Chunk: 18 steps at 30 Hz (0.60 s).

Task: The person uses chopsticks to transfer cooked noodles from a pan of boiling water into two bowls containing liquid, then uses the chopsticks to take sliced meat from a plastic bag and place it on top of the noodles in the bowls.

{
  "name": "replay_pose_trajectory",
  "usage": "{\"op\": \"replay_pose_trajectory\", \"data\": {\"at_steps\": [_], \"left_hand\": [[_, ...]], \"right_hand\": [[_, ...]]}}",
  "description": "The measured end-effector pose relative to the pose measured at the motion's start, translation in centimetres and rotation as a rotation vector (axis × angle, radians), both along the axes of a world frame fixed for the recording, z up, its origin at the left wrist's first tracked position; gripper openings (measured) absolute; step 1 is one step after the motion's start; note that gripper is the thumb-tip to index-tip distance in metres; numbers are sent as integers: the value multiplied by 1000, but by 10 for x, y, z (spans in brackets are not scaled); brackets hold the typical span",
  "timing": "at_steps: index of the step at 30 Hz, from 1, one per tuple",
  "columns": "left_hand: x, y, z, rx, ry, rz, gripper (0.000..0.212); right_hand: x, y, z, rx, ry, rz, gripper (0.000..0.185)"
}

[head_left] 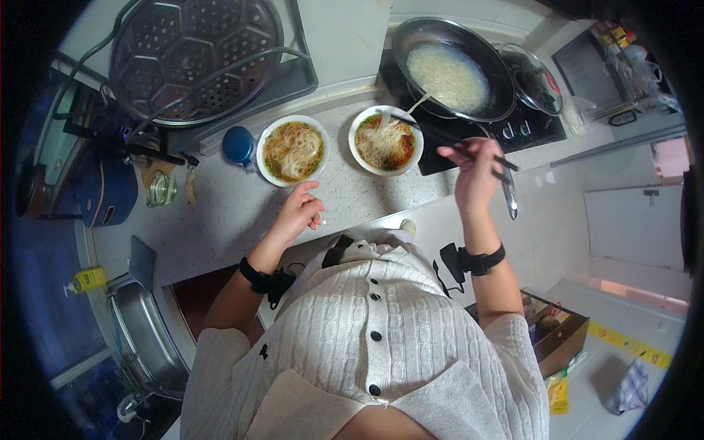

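Black chopsticks (440,136) are held in my right hand (477,168), by the front edge of the cooktop. Their tips reach over a white bowl (352,144) of noodles in brown broth with green bits. Pale noodles (385,127) hang at the tips, and a strand (418,104) stretches from the wok rim to the bowl. My left hand (301,209) holds nothing, its fingers loosely bent, just below a second white bowl (324,144) of noodles in broth. The wok (503,82) on the cooktop contains more noodles (448,77) in cloudy water.
A glass lid (531,80) lies behind the wok, whose handle (510,195) juts past the counter edge. Left of the bowls stand a blue-lidded jar (238,146), a glass cup (161,188) and a blue appliance (107,190). A perforated metal steamer (195,55) is at the back; a sink (146,335) lies left.
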State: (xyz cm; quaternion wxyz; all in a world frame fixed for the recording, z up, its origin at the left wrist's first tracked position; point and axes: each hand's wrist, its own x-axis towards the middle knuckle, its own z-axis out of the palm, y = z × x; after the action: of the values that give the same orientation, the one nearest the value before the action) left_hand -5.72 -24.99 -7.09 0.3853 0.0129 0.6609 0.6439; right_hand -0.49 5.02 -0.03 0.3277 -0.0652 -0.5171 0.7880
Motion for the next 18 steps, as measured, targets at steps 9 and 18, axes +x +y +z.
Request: {"op": "replay_pose_trajectory", "data": {"at_steps": [9, 18], "left_hand": [[1, 2, -2, 18, -11, 23, 46], [-2, 4, -1, -13, 15, -8, 45]], "right_hand": [[4, 25, 5, 130, -292, -15, 26], [-11, 37, -28, -166, -155, -173, 26]]}}
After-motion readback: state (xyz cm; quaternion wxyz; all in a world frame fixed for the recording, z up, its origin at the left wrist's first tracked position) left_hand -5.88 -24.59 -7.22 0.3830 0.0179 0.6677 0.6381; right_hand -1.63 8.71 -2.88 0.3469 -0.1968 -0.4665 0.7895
